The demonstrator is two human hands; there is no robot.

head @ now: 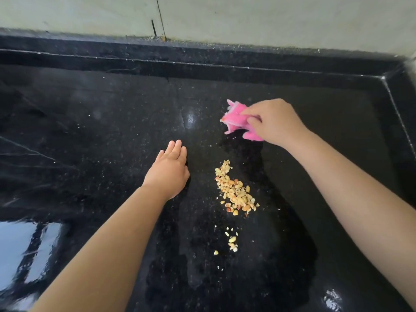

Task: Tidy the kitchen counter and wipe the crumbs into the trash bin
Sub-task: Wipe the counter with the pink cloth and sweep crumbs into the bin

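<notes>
A heap of pale yellow crumbs lies on the black stone counter, right of centre. A thinner trail of crumbs runs from it toward the near edge. My right hand grips a crumpled pink cloth just beyond the heap, with the cloth touching the counter. My left hand rests flat on the counter to the left of the crumbs, fingers straight and together, holding nothing.
A raised black ledge borders the counter at the back and turns along the right side. A pale wall rises behind it. Tiny specks dot the stone around the heap. No trash bin is in view.
</notes>
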